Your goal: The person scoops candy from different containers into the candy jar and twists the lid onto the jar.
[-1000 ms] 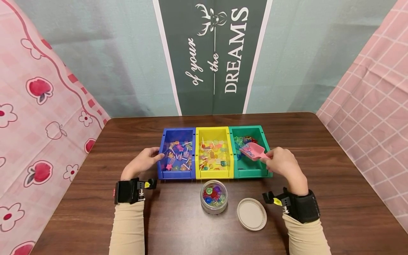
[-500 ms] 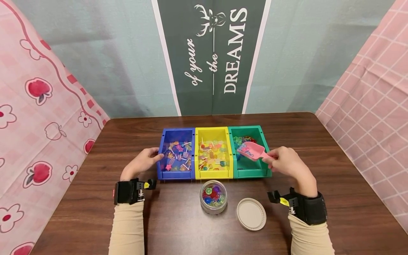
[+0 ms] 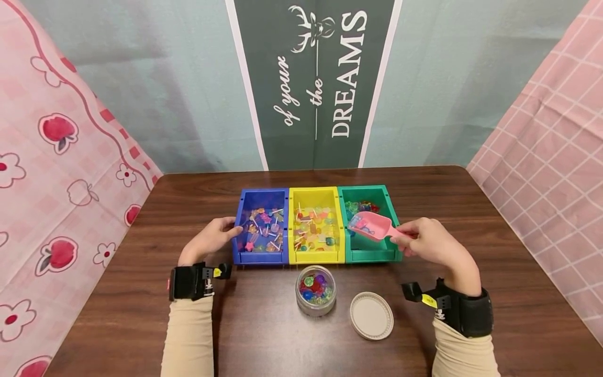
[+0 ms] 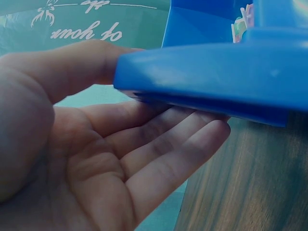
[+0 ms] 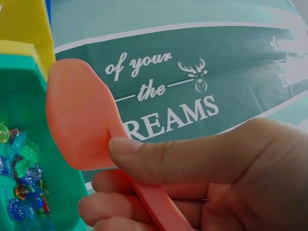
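My right hand pinches the handle of a pink scoop, thumb on top and fingers curled beneath. The scoop holds several small translucent pieces and hovers over the green bin. In the right wrist view the underside of the scoop faces the camera, so its load is hidden there. More colourful pieces lie in the green bin. My left hand grips the left wall of the blue bin. In the left wrist view its thumb lies at the rim and its fingers reach under the bin's edge.
A yellow bin with lollipop-shaped and other small pieces stands between the blue and green ones. In front sit an uncapped clear jar of colourful pieces and a round beige lid on the wooden table. Fabric hangs behind and at the sides.
The scoop has shifted slightly left over the green bin. My right wrist and forearm have swung outward to the right. The left hand stays on the blue bin.
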`<state>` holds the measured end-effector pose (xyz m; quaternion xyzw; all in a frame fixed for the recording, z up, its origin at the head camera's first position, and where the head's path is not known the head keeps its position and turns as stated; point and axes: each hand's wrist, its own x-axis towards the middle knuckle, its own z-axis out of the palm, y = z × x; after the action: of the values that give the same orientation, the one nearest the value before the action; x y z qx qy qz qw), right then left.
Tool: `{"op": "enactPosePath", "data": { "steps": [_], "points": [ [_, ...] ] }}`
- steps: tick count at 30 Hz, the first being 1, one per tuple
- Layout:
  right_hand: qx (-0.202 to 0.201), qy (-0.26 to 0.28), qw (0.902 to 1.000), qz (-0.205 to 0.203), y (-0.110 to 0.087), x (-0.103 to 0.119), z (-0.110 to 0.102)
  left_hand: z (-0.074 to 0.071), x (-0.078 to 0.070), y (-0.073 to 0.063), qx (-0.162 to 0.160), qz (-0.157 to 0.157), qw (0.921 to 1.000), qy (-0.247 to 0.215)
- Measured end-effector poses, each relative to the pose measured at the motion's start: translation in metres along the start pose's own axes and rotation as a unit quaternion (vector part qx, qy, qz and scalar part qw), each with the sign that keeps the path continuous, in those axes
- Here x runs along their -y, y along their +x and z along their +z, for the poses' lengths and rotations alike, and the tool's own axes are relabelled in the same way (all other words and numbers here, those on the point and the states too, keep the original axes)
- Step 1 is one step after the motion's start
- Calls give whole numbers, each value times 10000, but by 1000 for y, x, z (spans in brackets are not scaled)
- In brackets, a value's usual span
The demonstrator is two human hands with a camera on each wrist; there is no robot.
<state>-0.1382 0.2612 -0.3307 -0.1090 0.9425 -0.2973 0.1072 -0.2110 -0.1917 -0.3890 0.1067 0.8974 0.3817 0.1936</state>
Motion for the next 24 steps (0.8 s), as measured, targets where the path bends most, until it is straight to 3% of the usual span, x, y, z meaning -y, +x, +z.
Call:
{"op": "enactPosePath", "data": {
  "steps": [9,14,24],
  "points": [
    [503,359,9965,-555,-7,6,-1,-1,0,0,15,1,10000,11],
    [1024,651,9882,-936,-9,10,-2,-2,-1,0,-4,12,10000,26],
    [1677,1014,9735,-1177,-11,24,2,-1,0,0,1,-17,10000,-20]
  ]
}}
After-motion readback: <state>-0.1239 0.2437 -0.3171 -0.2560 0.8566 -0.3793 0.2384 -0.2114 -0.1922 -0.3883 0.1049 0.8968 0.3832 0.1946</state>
